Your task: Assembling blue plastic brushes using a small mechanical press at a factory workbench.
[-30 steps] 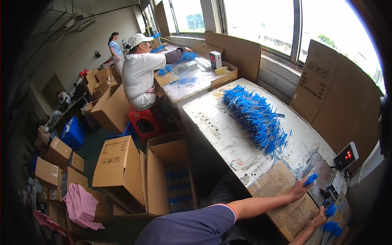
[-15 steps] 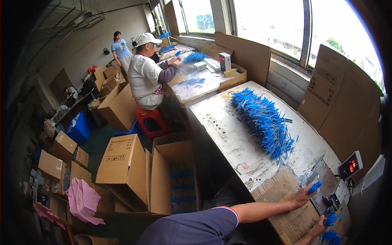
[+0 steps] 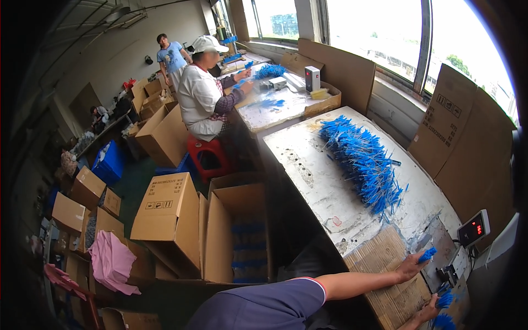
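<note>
My left hand [image 3: 410,268] is closed around a small bundle of thin blue plastic strips [image 3: 427,254], whose tips stick out past the fingers. Lower down, at the table's near right edge, my right hand [image 3: 427,312] grips another blue bundle [image 3: 445,300]. A further blue bundle [image 3: 444,322] shows just below that hand. Between and beyond the hands sits a small dark metal fixture [image 3: 448,273]. Both forearms pass over a worn cardboard sheet [image 3: 379,253]. Farther up the white table [image 3: 297,165] lies a long heap of the blue strips [image 3: 363,162].
A digital display [image 3: 473,228] with red figures stands behind the fixture. Upright cardboard panels [image 3: 445,110] line the window side. An open carton [image 3: 223,236] holding blue bundles is on the floor at left. A seated co-worker [image 3: 201,99] works at the far table.
The whole view has shifted slightly. My hands keep their grips in nearly the same place. The display's figures differ. The co-worker's hands have moved apart, and the standing person has shifted posture.
</note>
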Tool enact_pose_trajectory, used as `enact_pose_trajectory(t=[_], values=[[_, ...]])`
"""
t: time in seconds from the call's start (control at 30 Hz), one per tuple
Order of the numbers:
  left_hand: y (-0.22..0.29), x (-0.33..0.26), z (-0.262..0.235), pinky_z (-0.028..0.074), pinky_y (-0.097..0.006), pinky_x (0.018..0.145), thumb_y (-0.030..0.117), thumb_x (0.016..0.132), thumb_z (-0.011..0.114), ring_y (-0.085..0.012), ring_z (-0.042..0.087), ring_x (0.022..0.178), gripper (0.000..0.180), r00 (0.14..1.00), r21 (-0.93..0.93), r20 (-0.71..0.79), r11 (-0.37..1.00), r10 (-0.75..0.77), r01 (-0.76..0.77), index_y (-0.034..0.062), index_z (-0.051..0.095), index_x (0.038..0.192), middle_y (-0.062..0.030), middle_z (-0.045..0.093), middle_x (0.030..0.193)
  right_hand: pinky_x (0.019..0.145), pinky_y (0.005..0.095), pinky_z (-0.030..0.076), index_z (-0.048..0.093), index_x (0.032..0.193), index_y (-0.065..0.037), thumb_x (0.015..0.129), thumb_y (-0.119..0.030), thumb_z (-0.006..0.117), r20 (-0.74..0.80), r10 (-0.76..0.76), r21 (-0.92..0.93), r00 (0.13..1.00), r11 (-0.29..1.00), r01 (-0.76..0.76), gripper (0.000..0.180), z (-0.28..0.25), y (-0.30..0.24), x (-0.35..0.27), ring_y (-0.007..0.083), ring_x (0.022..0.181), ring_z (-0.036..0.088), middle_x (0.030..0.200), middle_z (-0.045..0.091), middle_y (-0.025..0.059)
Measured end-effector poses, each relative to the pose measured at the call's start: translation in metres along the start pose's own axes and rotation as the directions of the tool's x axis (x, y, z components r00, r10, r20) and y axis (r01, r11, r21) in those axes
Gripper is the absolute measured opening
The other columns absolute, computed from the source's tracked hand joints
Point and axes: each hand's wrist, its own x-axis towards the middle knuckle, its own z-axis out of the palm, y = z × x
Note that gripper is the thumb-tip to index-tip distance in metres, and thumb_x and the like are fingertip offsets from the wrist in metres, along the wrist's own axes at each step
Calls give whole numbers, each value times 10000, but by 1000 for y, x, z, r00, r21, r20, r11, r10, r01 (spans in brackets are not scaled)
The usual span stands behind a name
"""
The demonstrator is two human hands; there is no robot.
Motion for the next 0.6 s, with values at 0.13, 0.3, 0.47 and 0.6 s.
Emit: enact_pose_trajectory(t=[0.13,0.3,0.47,0.6], values=[[0,-3,4,471,-346,751,203,996,629,-169,498,771,246,1000,4,17,1000,-2,2,24,612,1164,-142,591,846,438,222,260,668,958,-18,901,-98,707,-27,-34,39,999,999,35,106,-3,-19,-15,39,495,384,748,573,-28],[10,6,-4,504,-384,728,216,954,660,-283,609,727,234,999,58,-35,998,15,-13,45,639,1112,-209,629,856,447,204,280,708,1007,-1,901,-49,707,91,5,136,996,991,-17,117,10,-62,-30,25,517,424,766,626,-22],[5,15,-33,485,-355,679,142,940,670,-186,491,673,166,993,27,-118,999,-24,28,22,629,1047,-173,606,788,423,198,296,687,978,17,872,19,696,123,5,157,992,987,-25,106,52,-81,-58,39,497,455,766,647,22],[6,13,0,468,-345,654,139,940,668,-132,475,678,174,996,-59,-80,997,40,-45,23,634,1064,-128,581,743,407,198,296,677,933,1,843,23,712,56,-45,132,997,991,37,99,26,-92,-44,46,475,451,747,639,23]])
